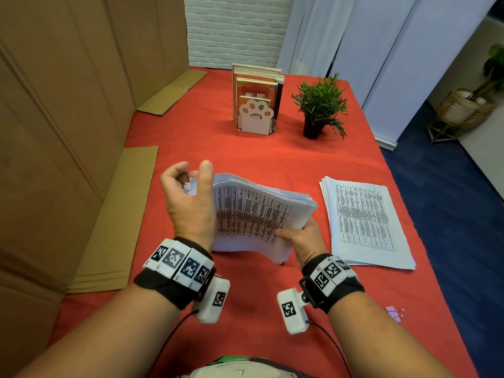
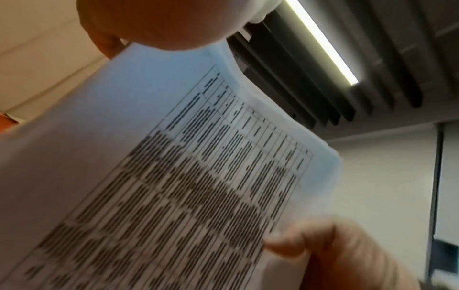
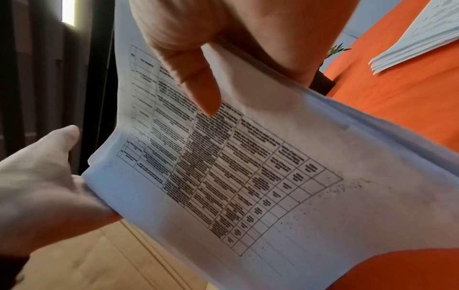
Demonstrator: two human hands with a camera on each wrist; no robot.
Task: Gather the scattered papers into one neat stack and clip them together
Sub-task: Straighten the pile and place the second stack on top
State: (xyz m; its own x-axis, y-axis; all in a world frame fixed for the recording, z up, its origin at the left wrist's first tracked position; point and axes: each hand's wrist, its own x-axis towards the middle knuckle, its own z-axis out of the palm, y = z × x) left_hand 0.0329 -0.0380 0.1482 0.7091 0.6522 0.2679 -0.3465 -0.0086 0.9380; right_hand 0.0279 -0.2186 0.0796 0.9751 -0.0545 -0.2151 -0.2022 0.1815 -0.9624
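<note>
A thick stack of printed papers (image 1: 253, 214) is lifted at a tilt over the red tablecloth (image 1: 245, 154). My right hand (image 1: 296, 234) grips its near right corner, with the thumb (image 3: 198, 88) on the top sheet and the fingers underneath. My left hand (image 1: 191, 181) cups the stack's left edge with its palm against the paper (image 3: 223, 176); the thumb (image 2: 149, 23) stands off the sheet and the fingers are loosely curled behind. A second pile of papers (image 1: 365, 222) lies flat to the right. A lilac binder clip (image 1: 394, 313) lies on the cloth beside my right forearm.
At the back of the table stand a row of books in a paw-print bookend (image 1: 256, 115) and a small potted plant (image 1: 319, 110). Cardboard sheets (image 1: 114, 219) line the left side. The table's right edge drops to blue carpet (image 1: 447, 203).
</note>
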